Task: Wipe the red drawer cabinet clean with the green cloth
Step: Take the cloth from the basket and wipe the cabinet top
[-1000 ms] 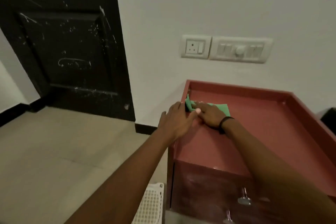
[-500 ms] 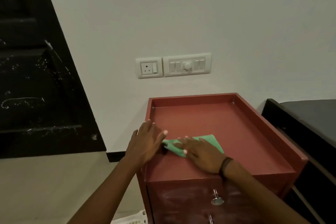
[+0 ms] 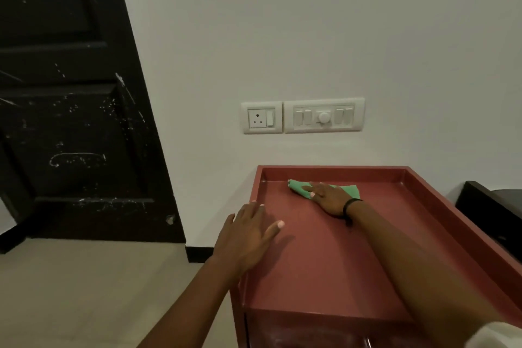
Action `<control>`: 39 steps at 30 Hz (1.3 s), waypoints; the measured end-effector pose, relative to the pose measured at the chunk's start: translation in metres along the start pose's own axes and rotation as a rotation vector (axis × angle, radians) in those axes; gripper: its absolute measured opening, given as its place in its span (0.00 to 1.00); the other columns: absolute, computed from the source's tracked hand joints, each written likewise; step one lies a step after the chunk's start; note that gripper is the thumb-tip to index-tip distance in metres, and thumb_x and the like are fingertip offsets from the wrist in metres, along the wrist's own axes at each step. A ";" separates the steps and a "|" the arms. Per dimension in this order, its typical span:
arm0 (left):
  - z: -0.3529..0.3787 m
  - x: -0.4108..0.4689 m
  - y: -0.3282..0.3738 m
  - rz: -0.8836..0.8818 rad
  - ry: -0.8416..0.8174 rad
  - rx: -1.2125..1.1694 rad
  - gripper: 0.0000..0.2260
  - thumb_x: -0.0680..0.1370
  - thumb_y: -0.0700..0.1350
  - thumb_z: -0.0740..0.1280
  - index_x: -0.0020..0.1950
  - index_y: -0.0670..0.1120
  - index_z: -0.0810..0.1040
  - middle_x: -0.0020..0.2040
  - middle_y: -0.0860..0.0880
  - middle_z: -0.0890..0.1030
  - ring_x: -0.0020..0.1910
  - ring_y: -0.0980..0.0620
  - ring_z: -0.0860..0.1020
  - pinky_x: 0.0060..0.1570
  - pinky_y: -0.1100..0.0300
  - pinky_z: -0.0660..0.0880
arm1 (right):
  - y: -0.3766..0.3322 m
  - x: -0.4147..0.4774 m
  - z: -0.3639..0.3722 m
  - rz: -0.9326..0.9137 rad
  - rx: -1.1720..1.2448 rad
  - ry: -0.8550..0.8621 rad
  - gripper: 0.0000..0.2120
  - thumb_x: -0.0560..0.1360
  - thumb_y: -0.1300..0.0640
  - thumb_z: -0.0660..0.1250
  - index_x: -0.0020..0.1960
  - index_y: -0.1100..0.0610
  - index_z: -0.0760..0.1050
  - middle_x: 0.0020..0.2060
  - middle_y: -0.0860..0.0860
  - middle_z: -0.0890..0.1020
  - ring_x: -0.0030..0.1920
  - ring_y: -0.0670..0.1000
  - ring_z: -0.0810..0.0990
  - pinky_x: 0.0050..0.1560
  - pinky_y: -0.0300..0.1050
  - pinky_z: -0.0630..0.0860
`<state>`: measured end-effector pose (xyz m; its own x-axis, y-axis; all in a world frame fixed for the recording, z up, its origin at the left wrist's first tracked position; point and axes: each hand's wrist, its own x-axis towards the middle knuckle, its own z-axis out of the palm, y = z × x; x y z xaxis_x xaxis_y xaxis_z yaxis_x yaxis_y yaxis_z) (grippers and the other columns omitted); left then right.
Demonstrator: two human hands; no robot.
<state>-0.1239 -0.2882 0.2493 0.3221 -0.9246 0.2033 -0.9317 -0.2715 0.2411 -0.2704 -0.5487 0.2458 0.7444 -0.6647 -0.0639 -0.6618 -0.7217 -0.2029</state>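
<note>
Red drawer cabinet (image 3: 333,170) with a raised rim around a recessed, tray-like top. The top holds one item, a folded green cloth (image 3: 296,188), lying near the cabinet's back rim toward its back-left corner.

The right hand (image 3: 329,198) presses flat on the cloth with its fingers extended. A black wristband (image 3: 348,206) circles its wrist.

The left hand (image 3: 248,234) rests on the cabinet's left rim with its fingers straight and spread, apart from the cloth and holding nothing.

The right forearm crosses the cabinet top and hides its front-right part.

- **Above the cabinet:** a white socket plate (image 3: 262,117) and a white switch panel (image 3: 324,115), side by side on the wall.
- **Left of the cabinet:** a black panelled door (image 3: 70,121) with white scuffs.
- **Right of the cabinet:** dark furniture (image 3: 491,215), partly out of view.
</note>
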 end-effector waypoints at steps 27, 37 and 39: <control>0.029 0.007 0.067 0.305 -0.199 0.034 0.39 0.78 0.72 0.41 0.80 0.49 0.62 0.81 0.47 0.63 0.78 0.50 0.62 0.76 0.52 0.56 | 0.021 -0.165 0.023 0.137 -0.077 0.205 0.21 0.84 0.44 0.51 0.76 0.40 0.64 0.79 0.46 0.58 0.78 0.53 0.57 0.77 0.53 0.53; 0.065 0.011 0.068 0.215 -0.182 -0.009 0.44 0.74 0.77 0.39 0.84 0.53 0.46 0.84 0.54 0.46 0.81 0.58 0.43 0.77 0.56 0.37 | 0.095 -0.037 -0.026 0.283 0.046 0.169 0.18 0.84 0.52 0.55 0.69 0.57 0.73 0.69 0.58 0.75 0.67 0.60 0.75 0.65 0.51 0.71; 0.064 0.011 0.069 0.209 -0.193 -0.014 0.43 0.74 0.77 0.38 0.84 0.54 0.45 0.84 0.55 0.45 0.81 0.59 0.43 0.76 0.57 0.36 | 0.106 -0.033 -0.032 0.302 0.051 0.192 0.17 0.84 0.52 0.55 0.65 0.57 0.76 0.64 0.57 0.80 0.63 0.59 0.78 0.60 0.49 0.71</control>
<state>-0.1954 -0.3338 0.2073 0.0839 -0.9943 0.0655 -0.9718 -0.0671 0.2261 -0.3682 -0.6099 0.2579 0.4828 -0.8740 0.0557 -0.8403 -0.4802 -0.2516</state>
